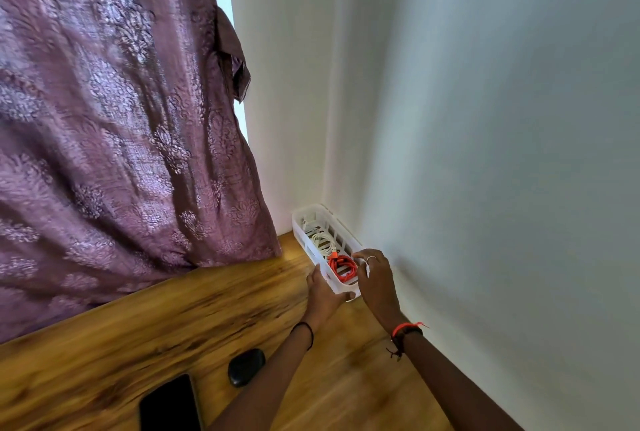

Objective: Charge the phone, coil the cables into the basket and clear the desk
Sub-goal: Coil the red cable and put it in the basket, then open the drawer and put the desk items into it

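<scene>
A white slotted basket (300, 227) sits in the far corner of the wooden desk (145, 333), against the white wall. Inside lie a coiled white cable (322, 240) and a coiled red cable (343, 268). My left hand (323, 295) grips the basket's near left side and front end. My right hand (375, 278) holds its right rim, fingers curled over the edge beside the red cable. A black phone (169, 404) lies screen-up near the desk's front edge, with no cable seen attached.
A small black oval case (246, 366) rests on the desk between the phone and my left forearm. A purple patterned curtain (114, 125) hangs over the desk's back left. White walls (485, 153) close in the right side.
</scene>
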Motion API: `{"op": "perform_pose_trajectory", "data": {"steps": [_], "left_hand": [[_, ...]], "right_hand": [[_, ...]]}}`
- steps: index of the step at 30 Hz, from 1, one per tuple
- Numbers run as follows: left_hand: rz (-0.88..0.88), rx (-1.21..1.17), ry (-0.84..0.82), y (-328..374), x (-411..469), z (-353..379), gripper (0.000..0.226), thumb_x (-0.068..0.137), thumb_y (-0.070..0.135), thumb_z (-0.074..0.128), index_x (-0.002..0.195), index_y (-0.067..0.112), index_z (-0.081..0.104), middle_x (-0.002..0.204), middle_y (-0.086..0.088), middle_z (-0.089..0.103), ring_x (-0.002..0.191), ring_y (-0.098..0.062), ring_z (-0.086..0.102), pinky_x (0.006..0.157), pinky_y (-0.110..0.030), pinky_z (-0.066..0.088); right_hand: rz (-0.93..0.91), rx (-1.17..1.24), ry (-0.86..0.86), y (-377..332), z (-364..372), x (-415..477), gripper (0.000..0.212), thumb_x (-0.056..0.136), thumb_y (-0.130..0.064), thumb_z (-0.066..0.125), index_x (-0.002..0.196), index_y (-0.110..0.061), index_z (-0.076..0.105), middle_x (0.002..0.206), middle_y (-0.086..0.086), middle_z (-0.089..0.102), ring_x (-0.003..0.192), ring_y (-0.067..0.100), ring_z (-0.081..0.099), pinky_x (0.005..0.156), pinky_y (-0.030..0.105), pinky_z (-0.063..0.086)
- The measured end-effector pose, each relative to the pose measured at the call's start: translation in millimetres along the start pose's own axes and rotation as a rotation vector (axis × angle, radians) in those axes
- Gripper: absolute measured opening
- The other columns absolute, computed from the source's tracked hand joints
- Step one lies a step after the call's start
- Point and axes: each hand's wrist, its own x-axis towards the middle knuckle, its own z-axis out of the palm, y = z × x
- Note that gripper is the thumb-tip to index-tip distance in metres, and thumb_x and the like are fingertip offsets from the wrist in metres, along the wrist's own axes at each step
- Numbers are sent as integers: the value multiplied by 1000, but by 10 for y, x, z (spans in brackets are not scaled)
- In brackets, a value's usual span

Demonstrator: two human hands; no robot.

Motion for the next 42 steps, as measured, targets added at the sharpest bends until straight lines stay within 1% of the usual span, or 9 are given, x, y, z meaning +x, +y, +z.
{"op": "perform_pose_trajectory", "data": {"steps": [5, 13, 21, 24, 27, 30, 34, 39, 42], "left_hand": [[-40, -29, 79, -132, -182, -231, 54, 78, 18, 72, 122, -3, 48, 128, -18, 50, 122, -28, 44, 95, -25, 33], [-29, -263, 235, -377, -756, -735, 45, 93, 27, 55, 133, 11, 44, 138, -9, 49, 124, -23, 47, 101, -32, 38], [-58, -438, 334, -897, -1654, -1292, 51, 87, 30, 64, 131, 14, 46, 133, -9, 53, 124, -24, 50, 104, -43, 42], [-84, -422, 397, -1179, -2054, -1523, 51, 87, 35, 62, 132, 15, 46, 137, -5, 49, 128, -20, 45, 101, -32, 41], [-102, -430, 486, -1418, -2370, -1733, 39, 88, 31, 62, 123, 18, 50, 132, -1, 53, 127, -18, 47, 97, -28, 41], [-118, -427, 596, -1640, -2679, -1974, 36, 89, 28, 61, 121, 15, 51, 127, -4, 57, 121, -21, 52, 97, -34, 44], [-130, -412, 669, -1901, -3051, -2252, 16, 90, 32, 59, 104, 28, 53, 122, 1, 57, 118, -18, 51, 88, -30, 43], [-164, -499, 782, -2140, -3556, -2534, 40, 91, 26, 58, 124, 6, 49, 131, -10, 53, 123, -23, 49, 91, -24, 39], [-172, -506, 798, -2293, -3887, -2666, 43, 93, 32, 54, 128, 8, 48, 131, -7, 52, 123, -21, 49, 92, -25, 39]], "right_hand": [[-53, 16, 7, -142, -60, -166, 21, 88, 4, 51, 103, -1, 64, 113, 11, 61, 107, 23, 56, 89, 14, 37], [-139, 101, 0, -547, -9, -703, 25, 87, 6, 48, 101, -5, 65, 114, 11, 58, 113, 22, 51, 89, 14, 33], [-173, 171, -121, -1139, 300, -1600, 22, 90, 1, 46, 105, 1, 62, 114, 11, 55, 94, 14, 54, 79, 6, 32], [-181, 193, -223, -1397, 479, -2002, 23, 91, -2, 46, 109, -3, 61, 117, 8, 52, 100, 20, 55, 82, 12, 35], [-216, 189, -282, -1625, 643, -2287, 28, 92, -5, 46, 117, -7, 59, 119, 8, 52, 108, 22, 51, 87, 20, 38], [-259, 178, -347, -1864, 772, -2577, 28, 93, -8, 46, 117, -13, 59, 119, 7, 52, 105, 19, 53, 83, 13, 34], [-297, 228, -398, -2146, 916, -2947, 27, 93, -6, 48, 116, -11, 60, 119, 8, 56, 112, 20, 53, 91, 18, 36], [-312, 249, -475, -2480, 1079, -3475, 31, 90, -3, 48, 118, -8, 60, 121, 9, 57, 107, 22, 58, 92, 28, 45], [-300, 288, -499, -2634, 1161, -3806, 29, 88, 0, 49, 114, -6, 62, 119, 10, 58, 93, 17, 59, 80, 7, 41]]}}
